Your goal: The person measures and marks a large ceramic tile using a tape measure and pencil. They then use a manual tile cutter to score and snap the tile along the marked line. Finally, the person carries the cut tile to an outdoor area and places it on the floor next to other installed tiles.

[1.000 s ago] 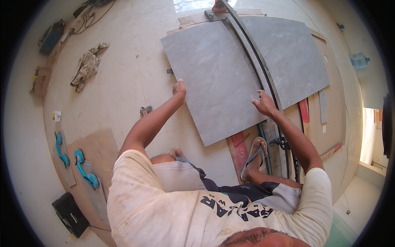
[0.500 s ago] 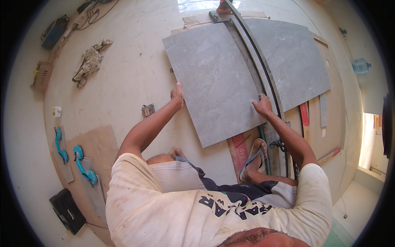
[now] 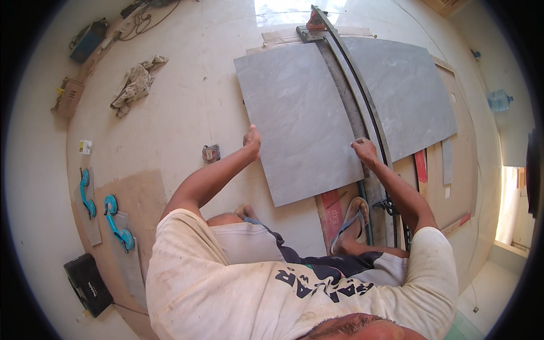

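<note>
A grey slab (image 3: 297,122) lies just left of the cutter's rail (image 3: 364,88), its long axis roughly along it; the left hand (image 3: 253,141), farther from the rail, clasps the outer edge, while the right hand (image 3: 364,149), nearer, pinches the rail-side edge, fingertips beneath hidden.

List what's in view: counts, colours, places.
Tiles: two, grey, flanking cutter
Cutter: one, dark, between tiles
Narrow slabs: three, grey, right and lower left
Suction lifters: two, turquoise, lower left
Case: one, black, lower left
Cloth: one, beige, upper left
Carton: one, brown, far left
Machine: one, blue, upper left
Bottle: one, blue, right
Block: one, reddish, left floor
Flat sheets: several, brown, both sides
Cables: several, dark, top left
Shirt: one, cream, bottom
Left hand: one, left tile's left edge
Right hand: one, same tile's right edge
</note>
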Demonstrator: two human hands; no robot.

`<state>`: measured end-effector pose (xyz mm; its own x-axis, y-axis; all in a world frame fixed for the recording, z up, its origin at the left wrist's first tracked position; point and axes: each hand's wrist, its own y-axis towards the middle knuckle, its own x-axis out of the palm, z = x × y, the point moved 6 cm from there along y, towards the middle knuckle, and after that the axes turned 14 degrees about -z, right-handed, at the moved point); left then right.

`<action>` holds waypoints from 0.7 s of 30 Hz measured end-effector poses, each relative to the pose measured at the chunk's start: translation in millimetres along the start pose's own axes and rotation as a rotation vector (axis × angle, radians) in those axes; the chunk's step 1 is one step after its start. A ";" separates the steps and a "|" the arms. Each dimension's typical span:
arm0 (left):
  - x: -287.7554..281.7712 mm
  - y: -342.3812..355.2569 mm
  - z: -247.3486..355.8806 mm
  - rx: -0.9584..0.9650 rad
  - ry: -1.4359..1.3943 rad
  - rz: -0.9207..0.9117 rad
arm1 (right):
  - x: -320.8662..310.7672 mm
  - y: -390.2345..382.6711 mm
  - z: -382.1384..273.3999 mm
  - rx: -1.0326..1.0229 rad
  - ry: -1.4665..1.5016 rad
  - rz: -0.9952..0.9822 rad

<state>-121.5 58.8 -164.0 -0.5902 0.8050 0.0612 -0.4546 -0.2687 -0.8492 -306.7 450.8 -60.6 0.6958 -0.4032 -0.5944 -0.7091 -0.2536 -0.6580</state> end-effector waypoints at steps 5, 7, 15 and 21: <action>9.7 -35.1 24.2 0.069 0.125 0.215 | 4.9 4.6 36.5 0.048 0.127 0.065; -6.8 -38.2 27.8 0.088 0.131 0.274 | 19.9 -1.0 15.9 -0.014 0.058 0.016; -29.8 -43.8 53.0 0.204 0.257 0.358 | 30.5 -17.5 -18.7 0.020 0.243 0.033; -48.4 -89.1 83.6 0.325 0.277 0.321 | 44.1 -46.3 -46.4 0.043 0.444 0.085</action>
<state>-108.1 -0.4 -47.5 -0.5553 0.7528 -0.3535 -0.4888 -0.6393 -0.5936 -248.5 404.0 -34.9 0.5119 -0.7615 -0.3975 -0.7499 -0.1704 -0.6392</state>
